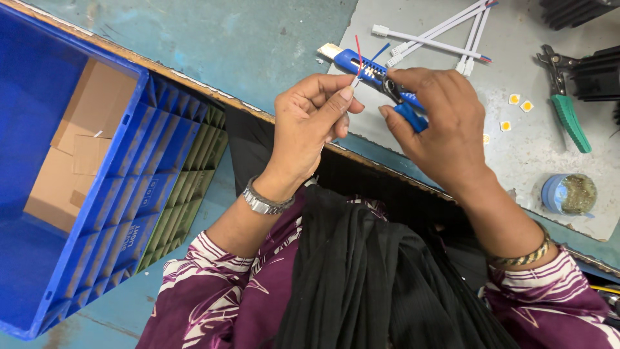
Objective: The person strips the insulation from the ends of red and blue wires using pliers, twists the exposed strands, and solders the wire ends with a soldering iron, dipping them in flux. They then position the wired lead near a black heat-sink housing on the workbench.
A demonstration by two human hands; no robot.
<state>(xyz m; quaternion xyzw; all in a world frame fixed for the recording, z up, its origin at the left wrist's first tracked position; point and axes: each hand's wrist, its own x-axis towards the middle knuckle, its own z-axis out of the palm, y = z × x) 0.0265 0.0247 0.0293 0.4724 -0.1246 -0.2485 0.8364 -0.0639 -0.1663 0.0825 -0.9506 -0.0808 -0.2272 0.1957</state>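
My left hand point(310, 123) pinches a thin white cable whose red and blue wire ends point(359, 53) stick up above my fingertips. My right hand point(445, 126) grips a small blue-handled cutting tool point(405, 111), its dark jaws at the cable just beside my left fingers. Both hands hover over the edge of the workbench point(258, 45). Directly behind the hands a blue utility knife point(361, 64) lies on a grey mat point(555, 148).
Several white cables with connectors point(439, 35) lie on the mat's far side. Green-handled pliers point(568, 110), small yellow square chips point(520, 103), black finned heat sinks point(597, 71) and a blue round tin point(569, 194) sit at right. A blue crate point(97, 213) holding cardboard stands at left.
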